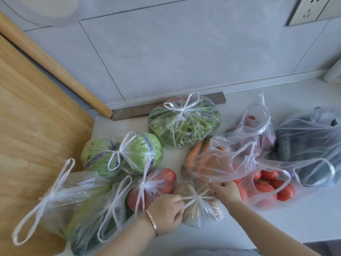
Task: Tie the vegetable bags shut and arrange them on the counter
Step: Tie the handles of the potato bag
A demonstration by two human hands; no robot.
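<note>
We see cutting board [27,126] cropped at left, wall socket [311,10] cropped at top, contents of dark bag [310,143] unclear

Both hands work at the potato bag [200,209] near the front of the bench [276,228]. The left hand [167,213] grips 1 handle strand and the right hand [228,190] holds the other, pulling them taut across the knot. Tied bags lie left and behind: tomatoes [153,185], cabbage [129,156], greens [184,126]. To the right, the carrot bag [212,163], a second tomato bag [267,187] and a dark cucumber bag [310,145] gape open. A wooden board [27,126] covers the left side.
</note>
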